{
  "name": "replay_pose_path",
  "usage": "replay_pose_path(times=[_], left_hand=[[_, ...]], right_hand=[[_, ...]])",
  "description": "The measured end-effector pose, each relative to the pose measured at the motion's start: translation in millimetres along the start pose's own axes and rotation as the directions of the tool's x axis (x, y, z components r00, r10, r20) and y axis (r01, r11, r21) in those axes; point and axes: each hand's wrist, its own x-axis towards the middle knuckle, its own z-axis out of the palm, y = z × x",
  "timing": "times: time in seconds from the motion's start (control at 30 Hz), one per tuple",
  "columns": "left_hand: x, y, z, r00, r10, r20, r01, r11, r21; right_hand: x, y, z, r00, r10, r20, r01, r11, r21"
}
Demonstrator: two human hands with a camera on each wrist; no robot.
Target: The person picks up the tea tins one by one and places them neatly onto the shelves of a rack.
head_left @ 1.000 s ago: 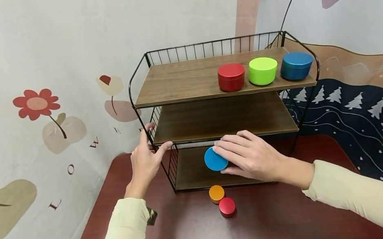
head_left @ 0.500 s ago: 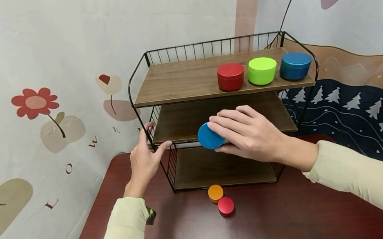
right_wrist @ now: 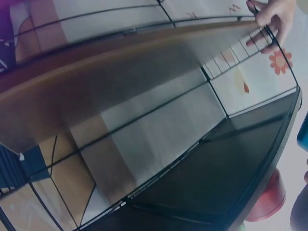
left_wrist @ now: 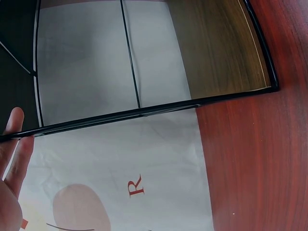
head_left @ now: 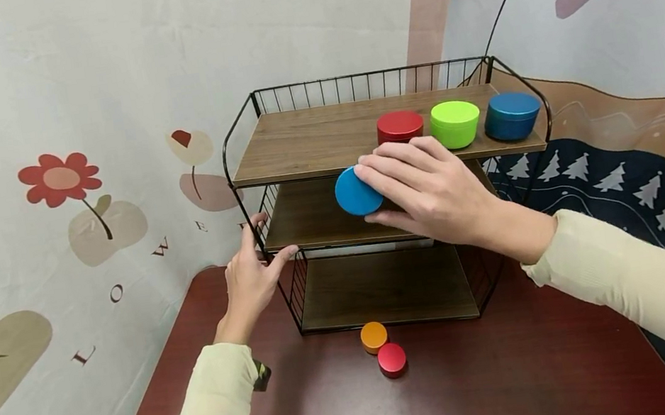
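Observation:
My right hand point(head_left: 434, 196) pinches a round blue tin point(head_left: 358, 191), its flat face turned toward me, in front of the three-tier wood-and-wire shelf rack point(head_left: 310, 146). In the head view it overlaps the middle tier, just below the top tier's front edge. At the right margin of the right wrist view, part of the blue tin also shows. My left hand point(head_left: 249, 281) grips the rack's left side, thumb at the middle tier's front corner and fingers around the wire side. On the top tier stand a red tin point(head_left: 399, 125), a lime green tin point(head_left: 455, 124) and a blue tin point(head_left: 512, 116).
A small orange tin point(head_left: 374, 337) and a small red tin point(head_left: 392, 360) stand close together on the dark red table point(head_left: 473, 373), before the rack's bottom tier. Patterned cloth point(head_left: 115, 89) hangs behind and beside the rack.
My right hand has risen with the blue tin from before the bottom tier to just below the top tier's edge. My left hand keeps its hold on the rack.

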Motion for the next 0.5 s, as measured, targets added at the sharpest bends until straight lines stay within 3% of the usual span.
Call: replay_pose_path(times=[0.5], left_hand=[[0.0,0.4,-0.4,1.0,-0.009,0.004,0.009,1.0,0.008]], right_hand=[[26,28,-2,0.991,0.125,0.048,-0.121,0.99,-0.076]])
